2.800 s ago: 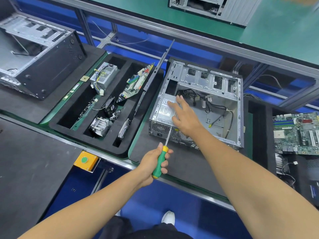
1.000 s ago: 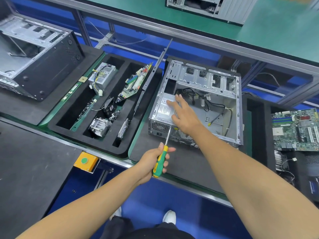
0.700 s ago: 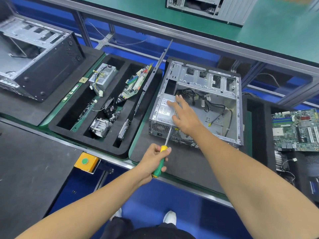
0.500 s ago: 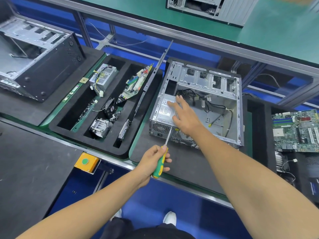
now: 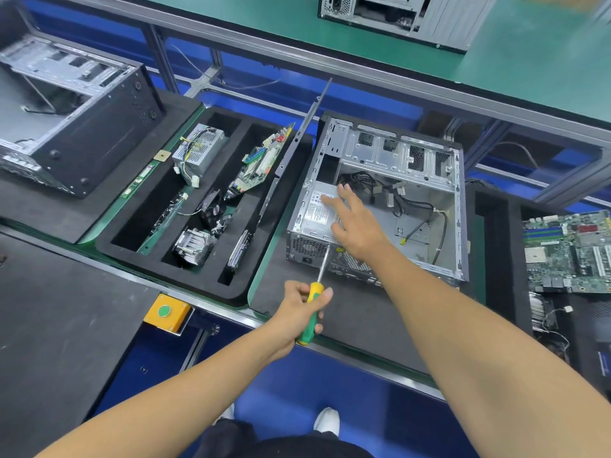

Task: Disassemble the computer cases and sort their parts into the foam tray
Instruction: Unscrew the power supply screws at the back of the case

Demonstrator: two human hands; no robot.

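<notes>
Two hands: both in the lower centre of the frame.
Left hand (image 5: 302, 305): clenched round a green and yellow screwdriver (image 5: 312, 312), its shaft running up the frame to the case's near wall.
Right hand (image 5: 355, 226): released, fingers spread, resting flat on the power supply (image 5: 317, 213).
Open case (image 5: 380, 200): centre of frame, directly above both hands; right hand nearer.
Foam tray (image 5: 198, 206): centre left, beside the case, long axis diagonal.
Cases counted: three.
Motherboards counted: two.
</notes>
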